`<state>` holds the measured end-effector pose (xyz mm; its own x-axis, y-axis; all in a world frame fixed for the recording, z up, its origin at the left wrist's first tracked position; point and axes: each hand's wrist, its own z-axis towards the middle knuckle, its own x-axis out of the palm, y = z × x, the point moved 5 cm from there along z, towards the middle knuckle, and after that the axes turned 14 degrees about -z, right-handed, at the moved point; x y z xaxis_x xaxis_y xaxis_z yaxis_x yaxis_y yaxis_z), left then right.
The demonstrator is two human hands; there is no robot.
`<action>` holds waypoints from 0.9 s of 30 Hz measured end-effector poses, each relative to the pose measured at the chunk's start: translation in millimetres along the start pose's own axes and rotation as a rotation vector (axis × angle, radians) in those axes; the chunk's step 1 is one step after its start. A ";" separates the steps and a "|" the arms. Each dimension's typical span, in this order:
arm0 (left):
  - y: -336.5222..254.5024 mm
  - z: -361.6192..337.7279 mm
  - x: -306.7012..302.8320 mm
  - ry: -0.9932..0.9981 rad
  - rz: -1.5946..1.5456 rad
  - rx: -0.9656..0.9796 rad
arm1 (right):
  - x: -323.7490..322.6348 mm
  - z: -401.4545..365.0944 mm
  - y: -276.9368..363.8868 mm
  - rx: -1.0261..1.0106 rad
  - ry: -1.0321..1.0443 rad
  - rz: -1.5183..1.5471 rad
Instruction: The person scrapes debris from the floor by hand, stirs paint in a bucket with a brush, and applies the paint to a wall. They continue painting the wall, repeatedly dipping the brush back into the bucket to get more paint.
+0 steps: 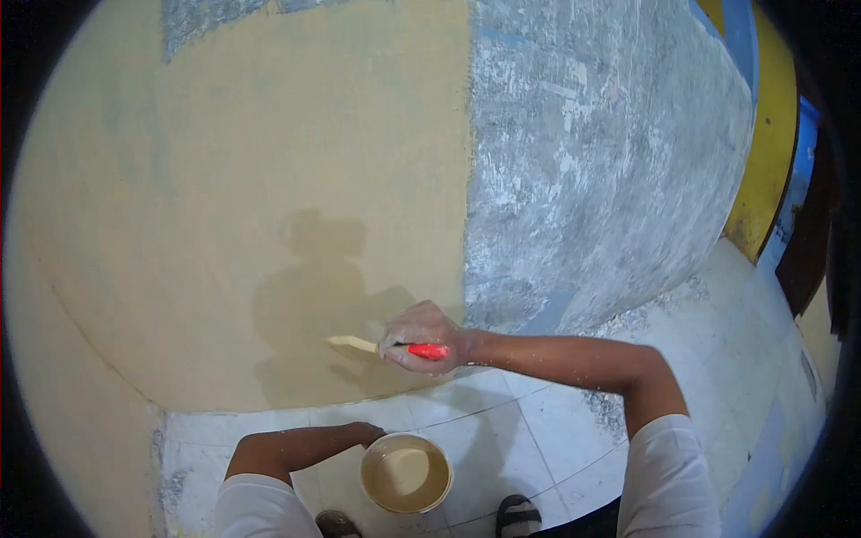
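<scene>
My right hand (423, 336) grips a paintbrush (386, 347) with a red handle, its beige-coated bristles pointing left against the low part of the wall (269, 179). The wall's left portion is painted beige; to the right lies a scraped grey patch (601, 161). My left hand (363, 433) is mostly hidden behind a round tub of beige paint (405, 472), which it holds at the rim near my knees. My shadow falls on the beige paint just left of the brush.
White floor tiles (502, 421) run below the wall, with grey scrapings and dust along the base at the right. My sandalled feet (517, 516) stand at the bottom edge. A yellow and blue door frame (771, 134) is at the far right.
</scene>
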<state>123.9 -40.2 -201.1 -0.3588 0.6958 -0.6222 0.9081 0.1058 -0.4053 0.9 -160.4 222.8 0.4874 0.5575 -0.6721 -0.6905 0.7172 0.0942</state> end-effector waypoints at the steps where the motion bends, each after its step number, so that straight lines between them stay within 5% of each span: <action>1: -0.5 0.0 -1.1 0.009 -0.002 -0.003 | 1.3 0.8 -4.3 -0.093 0.064 -0.066; 4: -2.1 1.2 -0.3 0.031 -0.013 -0.002 | -3.4 -24.9 -13.0 -0.174 0.096 -0.232; 8: -1.1 -9.2 4.5 0.092 -0.094 -0.008 | 2.3 -93.3 -40.2 0.041 0.098 -0.270; 13: 8.5 -41.4 33.7 0.354 -0.707 -0.268 | 13.4 -165.1 -75.6 0.293 0.661 -0.373; 20: -21.8 -77.1 66.3 0.390 -1.494 -0.255 | -7.3 -165.0 -93.0 0.442 0.533 -0.183; 27: -36.6 -76.7 60.1 0.319 -1.604 -0.265 | -15.9 -157.9 -88.2 0.458 0.515 -0.191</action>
<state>85.7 52.3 -172.3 -0.8805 -0.1288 0.4563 -0.2968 0.9002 -0.3187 -30.3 -298.5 109.2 0.1850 0.2176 -0.9583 -0.2692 0.9491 0.1635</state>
